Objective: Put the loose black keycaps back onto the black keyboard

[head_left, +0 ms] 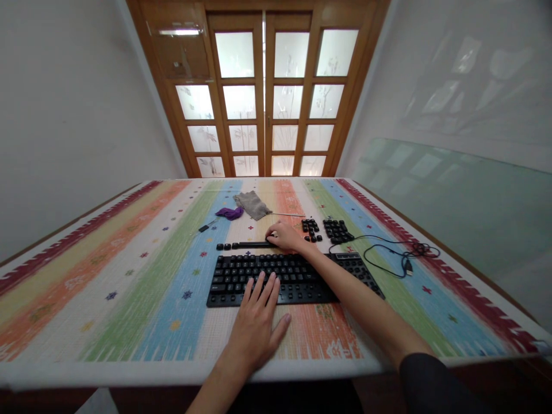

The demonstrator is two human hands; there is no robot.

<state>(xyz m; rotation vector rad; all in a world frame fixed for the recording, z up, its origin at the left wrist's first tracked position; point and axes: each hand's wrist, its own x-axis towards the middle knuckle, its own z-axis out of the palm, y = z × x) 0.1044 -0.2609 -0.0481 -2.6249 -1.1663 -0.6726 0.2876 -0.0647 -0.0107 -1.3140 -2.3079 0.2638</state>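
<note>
A black keyboard (pixel 259 269) lies on the table, with keys missing from its front row and from the number pad on its right. My left hand (pixel 257 325) rests with spread fingers on the keyboard's front half. Reaching over the keyboard, my right hand (pixel 286 236) has its thumb and fingers closed around a small black keycap (pixel 269 239), partly hidden by them. Just there is the right end of a long black space bar (pixel 254 245). It lies in a row behind the keyboard with several loose keycaps (pixel 227 246) at its left.
More loose keycaps (pixel 337 231) lie in groups at the right. A USB cable (pixel 416 251) is coiled beyond them. Farther back are a grey cloth (pixel 252 205), a purple cloth (pixel 230 213), a thin rod (pixel 288 214) and a small black piece (pixel 203 228). A striped tablecloth (pixel 129 287) covers the table.
</note>
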